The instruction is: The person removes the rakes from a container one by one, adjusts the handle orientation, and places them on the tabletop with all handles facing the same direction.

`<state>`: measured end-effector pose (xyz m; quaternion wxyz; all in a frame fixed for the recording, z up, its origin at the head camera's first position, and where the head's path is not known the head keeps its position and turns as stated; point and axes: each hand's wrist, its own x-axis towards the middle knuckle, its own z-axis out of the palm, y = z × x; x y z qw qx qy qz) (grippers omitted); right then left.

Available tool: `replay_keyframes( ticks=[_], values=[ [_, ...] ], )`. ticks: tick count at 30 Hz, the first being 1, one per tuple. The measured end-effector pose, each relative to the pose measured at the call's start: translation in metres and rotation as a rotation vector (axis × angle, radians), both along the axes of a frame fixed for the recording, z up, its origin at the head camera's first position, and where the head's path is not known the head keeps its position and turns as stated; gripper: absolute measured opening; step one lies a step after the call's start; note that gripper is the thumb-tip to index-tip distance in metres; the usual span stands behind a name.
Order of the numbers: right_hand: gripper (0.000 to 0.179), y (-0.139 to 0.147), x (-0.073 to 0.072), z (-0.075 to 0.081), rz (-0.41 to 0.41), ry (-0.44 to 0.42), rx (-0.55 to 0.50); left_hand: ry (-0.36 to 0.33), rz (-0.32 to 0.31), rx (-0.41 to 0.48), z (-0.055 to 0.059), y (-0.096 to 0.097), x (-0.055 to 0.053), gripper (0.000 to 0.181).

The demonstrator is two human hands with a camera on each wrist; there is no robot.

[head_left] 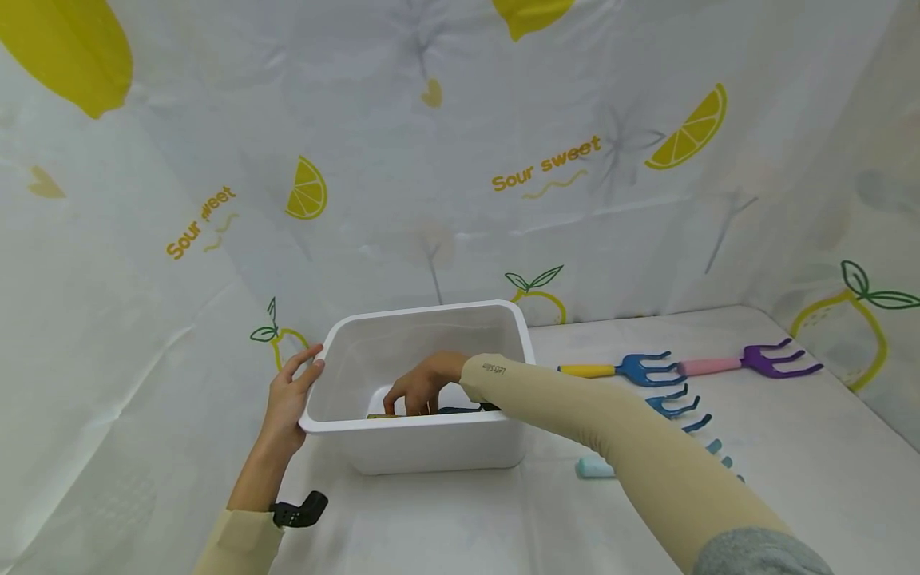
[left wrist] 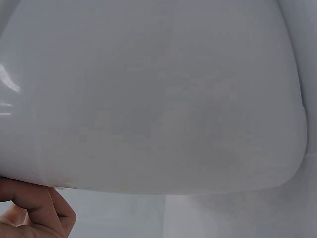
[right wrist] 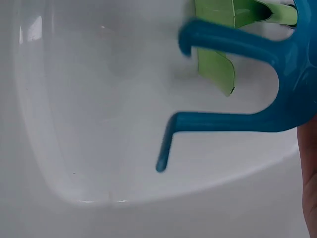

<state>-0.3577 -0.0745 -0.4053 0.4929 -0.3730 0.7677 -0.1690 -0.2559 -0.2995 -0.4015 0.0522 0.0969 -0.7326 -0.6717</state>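
Observation:
A white plastic bin [head_left: 424,447] stands on the white-covered table. My left hand [head_left: 286,403] grips its left rim, fingers over the edge; in the left wrist view the fingers [left wrist: 42,210] hold the bin's edge. Reaching down inside the bin, my right hand [head_left: 419,390] holds a blue-tined hand fork [head_left: 458,410] by its yellowish handle, the fingertips partly hidden by the front wall. In the right wrist view the blue hand fork [right wrist: 223,121] is close to the camera, and a green hand trowel [right wrist: 215,64] lies beyond it in the bin.
Right of the bin lie a blue hand fork with a yellow handle [head_left: 589,370], a purple fork with a pink handle [head_left: 711,366], another blue fork [head_left: 672,403] and a light-blue-handled tool [head_left: 595,467], partly hidden by the right sleeve. A lemon-printed sheet [head_left: 402,239] hangs behind.

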Motion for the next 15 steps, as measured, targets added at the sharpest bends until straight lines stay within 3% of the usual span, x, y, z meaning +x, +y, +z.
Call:
replay_keyframes(
  ticks=[15],
  values=[
    [0.028,-0.002,-0.011,-0.005,0.046,0.126,-0.049,-0.001,0.002,-0.013,-0.001,0.0,0.0,0.051]
  ],
)
